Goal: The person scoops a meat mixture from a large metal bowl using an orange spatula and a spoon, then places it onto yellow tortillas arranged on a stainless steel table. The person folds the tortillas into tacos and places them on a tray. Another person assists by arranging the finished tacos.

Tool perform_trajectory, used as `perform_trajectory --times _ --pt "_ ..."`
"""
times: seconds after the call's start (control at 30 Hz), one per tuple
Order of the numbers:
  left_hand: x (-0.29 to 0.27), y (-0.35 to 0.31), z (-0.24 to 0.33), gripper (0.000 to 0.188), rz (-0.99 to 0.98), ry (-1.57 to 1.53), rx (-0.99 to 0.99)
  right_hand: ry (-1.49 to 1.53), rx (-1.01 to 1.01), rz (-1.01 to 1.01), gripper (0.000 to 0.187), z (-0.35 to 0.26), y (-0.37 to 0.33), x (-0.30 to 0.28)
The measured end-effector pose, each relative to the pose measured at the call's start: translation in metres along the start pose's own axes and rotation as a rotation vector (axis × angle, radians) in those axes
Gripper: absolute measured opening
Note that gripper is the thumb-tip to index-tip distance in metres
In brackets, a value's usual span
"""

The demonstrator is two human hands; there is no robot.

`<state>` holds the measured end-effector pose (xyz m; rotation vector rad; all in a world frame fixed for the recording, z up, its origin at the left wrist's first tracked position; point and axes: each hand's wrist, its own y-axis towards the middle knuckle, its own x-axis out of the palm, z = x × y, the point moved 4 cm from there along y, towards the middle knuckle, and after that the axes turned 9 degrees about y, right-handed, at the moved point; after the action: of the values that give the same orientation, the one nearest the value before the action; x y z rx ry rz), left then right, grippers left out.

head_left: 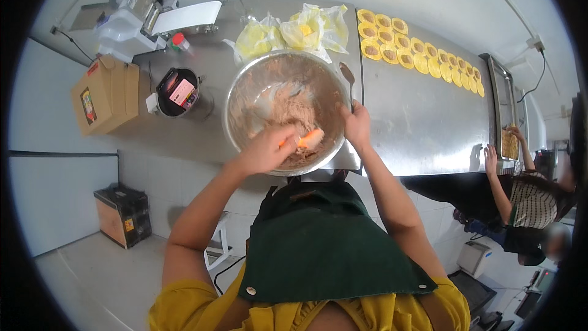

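Note:
A large steel mixing bowl [236, 95] stands at the table's front edge, with a pinkish-brown, paste-like mixture [293, 107] inside, smeared up the walls. My left hand [269, 149] reaches into it, closed around an orange scraper [301, 141]. Mixture clings to the scraper's end, and its full shape is hidden. On the bowl's right rim, my right hand [356, 125] grips the edge, thumb toward the inside. A metal spoon [347, 73] points away from me beside the rim, its handle running down to the right hand's fingers. Whether those fingers also pinch the handle is unclear.
Behind the bowl lie crumpled plastic bags with yellow contents [306, 29]. Leftward are a dark round container [177, 92], a red-capped jar [179, 41], a cardboard box [107, 95] and a white machine [131, 21]. Rows of filled yellow rounds [402, 41] lie right; a co-worker [527, 199] stands beyond.

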<state>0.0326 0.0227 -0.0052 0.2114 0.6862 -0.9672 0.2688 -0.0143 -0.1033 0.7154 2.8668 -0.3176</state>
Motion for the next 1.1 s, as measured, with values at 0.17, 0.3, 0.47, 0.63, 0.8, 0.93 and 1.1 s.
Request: perform_trajectory --times 0.17,0.3,0.47,0.63,0.8,0.93,1.1 --pt "0.016 0.006 -0.025 0.023 0.066 -0.307 -0.215 -0.504 -0.019 0.070 0.034 -0.037 -0.014 -0.021" --pt "0.005 -0.013 -0.037 0.023 0.213 -0.848 -0.419 -0.407 -0.398 0.079 0.025 -0.078 -0.052 -0.017" --pt "0.003 -0.009 -0.046 0.026 0.266 -0.916 -0.438 -0.584 -0.707 -0.158 0.046 -0.111 -0.082 -0.023" --pt "-0.001 0.002 -0.025 0.029 0.202 -0.787 -0.356 -0.697 -0.776 -0.184 0.050 -0.114 -0.080 -0.030" --pt "-0.007 -0.001 -0.015 0.029 0.157 -0.463 -0.371 -0.863 -0.824 -0.231 0.054 -0.112 -0.079 -0.026" --pt "-0.015 -0.006 -0.002 0.029 0.142 -0.057 -0.312 -0.904 -0.865 -0.291 0.051 -0.124 -0.083 -0.011" --pt "-0.017 -0.013 0.036 0.027 0.285 0.201 -0.164 -0.389 -0.079 -0.653 0.037 -0.101 -0.056 -0.015"
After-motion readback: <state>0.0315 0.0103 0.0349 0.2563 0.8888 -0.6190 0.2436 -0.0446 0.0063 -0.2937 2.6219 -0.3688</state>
